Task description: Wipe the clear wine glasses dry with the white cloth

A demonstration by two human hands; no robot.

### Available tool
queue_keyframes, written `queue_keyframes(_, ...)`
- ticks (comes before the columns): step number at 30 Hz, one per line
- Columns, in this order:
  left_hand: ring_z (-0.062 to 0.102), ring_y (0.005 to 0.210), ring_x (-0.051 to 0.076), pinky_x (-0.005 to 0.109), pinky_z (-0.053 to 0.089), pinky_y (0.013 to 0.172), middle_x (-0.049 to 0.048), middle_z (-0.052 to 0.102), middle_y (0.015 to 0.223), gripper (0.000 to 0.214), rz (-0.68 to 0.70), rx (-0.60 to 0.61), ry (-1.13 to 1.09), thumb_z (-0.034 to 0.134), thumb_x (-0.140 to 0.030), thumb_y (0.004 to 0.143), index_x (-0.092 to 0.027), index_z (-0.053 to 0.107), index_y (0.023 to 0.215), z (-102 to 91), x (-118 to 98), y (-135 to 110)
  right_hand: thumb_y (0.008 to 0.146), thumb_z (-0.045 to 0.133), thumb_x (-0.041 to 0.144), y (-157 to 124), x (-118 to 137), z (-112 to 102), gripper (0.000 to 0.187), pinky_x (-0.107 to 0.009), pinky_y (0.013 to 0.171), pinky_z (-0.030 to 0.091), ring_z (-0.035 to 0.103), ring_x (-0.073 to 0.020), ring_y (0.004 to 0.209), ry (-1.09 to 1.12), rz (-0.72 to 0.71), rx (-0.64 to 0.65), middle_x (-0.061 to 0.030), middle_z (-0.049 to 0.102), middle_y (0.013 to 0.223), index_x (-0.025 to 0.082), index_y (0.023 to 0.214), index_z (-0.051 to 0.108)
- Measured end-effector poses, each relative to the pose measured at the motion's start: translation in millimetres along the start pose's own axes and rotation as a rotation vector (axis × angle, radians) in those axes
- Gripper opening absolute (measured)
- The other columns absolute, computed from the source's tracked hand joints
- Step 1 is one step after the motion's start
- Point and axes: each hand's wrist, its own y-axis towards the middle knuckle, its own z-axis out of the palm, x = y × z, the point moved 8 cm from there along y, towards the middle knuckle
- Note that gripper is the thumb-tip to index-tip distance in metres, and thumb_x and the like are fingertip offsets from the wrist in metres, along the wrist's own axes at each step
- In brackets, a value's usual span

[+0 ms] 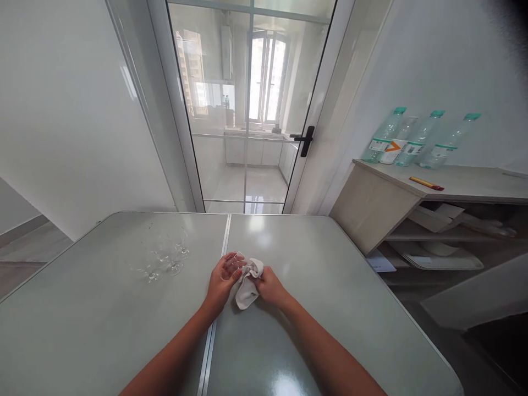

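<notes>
My left hand point(223, 279) is wrapped round a clear glass point(233, 265) held just above the grey table point(330, 286). My right hand point(267, 286) grips a white cloth point(248, 286), and the cloth's upper end is pushed against the glass's mouth. Both hands meet near the table's centre seam. To the left of my hands, several clear stemmed glasses point(167, 256) stand on the table, hard to make out against the surface.
A glass door point(247, 110) with a black handle point(306, 140) stands behind the table. At the right, a wooden shelf unit point(371, 203) carries several plastic bottles point(412, 140) and a red-yellow tool point(426, 183); boards lie on its lower shelf.
</notes>
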Motion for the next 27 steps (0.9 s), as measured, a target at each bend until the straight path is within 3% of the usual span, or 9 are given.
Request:
queue_keyframes(3, 0.069, 0.118, 0.031, 0.048, 0.053, 0.103, 0.0194, 0.065, 0.133, 0.061, 0.033, 0.052, -0.004, 0.080, -0.041, 0.082, -0.019, 0.051, 0.130, 4.1, -8, -2, 0.086, 0.068, 0.049, 3, -15, -16, 0.032, -0.028, 0.069, 0.046, 0.057, -0.0174, 0.070, 0.241, 0.096, -0.096, -0.0012, 0.068, 0.075, 0.017, 0.081, 0.068)
queue_keyframes(6, 0.067, 0.121, 0.030, 0.050, 0.050, 0.108, 0.0171, 0.063, 0.136, 0.057, 0.161, 0.022, 0.057, 0.081, -0.035, 0.082, -0.022, 0.050, 0.128, 3.7, -23, -5, 0.079, 0.070, 0.062, -4, -36, -54, 0.048, -0.029, 0.069, 0.047, 0.060, -0.0196, 0.073, 0.302, 0.246, -0.495, -0.0039, 0.070, 0.076, 0.015, 0.084, 0.069)
queue_keyframes(8, 0.065, 0.124, 0.030, 0.051, 0.048, 0.110, 0.0153, 0.062, 0.137, 0.055, 0.254, -0.049, 0.114, 0.081, -0.031, 0.082, -0.023, 0.050, 0.127, 0.0, -34, -8, 0.075, 0.073, 0.066, -10, -43, -64, 0.054, -0.031, 0.072, 0.049, 0.064, -0.0228, 0.080, 0.369, 0.316, -0.645, -0.0071, 0.073, 0.083, 0.014, 0.089, 0.071)
queue_keyframes(11, 0.063, 0.126, 0.029, 0.051, 0.048, 0.111, 0.0138, 0.060, 0.138, 0.056, 0.358, -0.085, 0.187, 0.080, -0.026, 0.083, -0.024, 0.048, 0.129, 0.1, -43, -13, 0.069, 0.080, 0.064, -1, -41, -36, 0.056, -0.035, 0.077, 0.052, 0.068, -0.0247, 0.083, 0.616, 0.349, -0.405, -0.0094, 0.075, 0.089, 0.015, 0.096, 0.071)
queue_keyframes(14, 0.064, 0.125, 0.028, 0.050, 0.051, 0.109, 0.0133, 0.061, 0.137, 0.058, 0.425, -0.012, 0.290, 0.078, -0.023, 0.085, -0.025, 0.046, 0.134, 9.0, -43, -19, 0.068, 0.085, 0.051, 2, -32, -8, 0.049, -0.035, 0.077, 0.053, 0.068, -0.0225, 0.081, 0.727, 0.318, -0.200, -0.0082, 0.075, 0.091, 0.018, 0.100, 0.071)
queue_keyframes(18, 0.065, 0.123, 0.026, 0.045, 0.055, 0.105, 0.0125, 0.065, 0.133, 0.063, 0.535, 0.108, 0.534, 0.077, -0.021, 0.085, -0.026, 0.044, 0.139, 26.8, -40, -30, 0.061, 0.087, 0.034, -5, -39, -16, 0.036, -0.027, 0.068, 0.049, 0.062, -0.0172, 0.072, 0.562, 0.339, -0.339, -0.0047, 0.074, 0.083, 0.016, 0.088, 0.071)
queue_keyframes(21, 0.065, 0.124, 0.026, 0.044, 0.056, 0.104, 0.0129, 0.066, 0.132, 0.062, 0.603, 0.129, 0.619, 0.075, -0.021, 0.086, -0.027, 0.044, 0.140, 33.2, -41, -36, 0.058, 0.086, 0.031, -7, -41, -24, 0.031, -0.025, 0.062, 0.047, 0.057, -0.0145, 0.064, 0.473, 0.365, -0.347, -0.0021, 0.069, 0.072, 0.015, 0.075, 0.066)
queue_keyframes(24, 0.065, 0.123, 0.027, 0.045, 0.056, 0.103, 0.0132, 0.066, 0.132, 0.063, 0.621, 0.057, 0.632, 0.075, -0.023, 0.087, -0.026, 0.043, 0.141, 27.9, -47, -35, 0.060, 0.084, 0.035, -7, -36, -39, 0.033, -0.028, 0.065, 0.049, 0.058, -0.0161, 0.066, 0.423, 0.357, -0.370, -0.0032, 0.068, 0.074, 0.015, 0.077, 0.064)
queue_keyframes(27, 0.066, 0.121, 0.026, 0.046, 0.056, 0.102, 0.0129, 0.064, 0.132, 0.060, 0.589, -0.090, 0.637, 0.074, -0.025, 0.088, -0.024, 0.046, 0.140, 14.0, -53, -30, 0.065, 0.075, 0.029, -9, -16, -68, 0.030, -0.027, 0.068, 0.049, 0.059, -0.0162, 0.070, 0.192, 0.214, -0.514, -0.0018, 0.067, 0.080, 0.016, 0.090, 0.064)
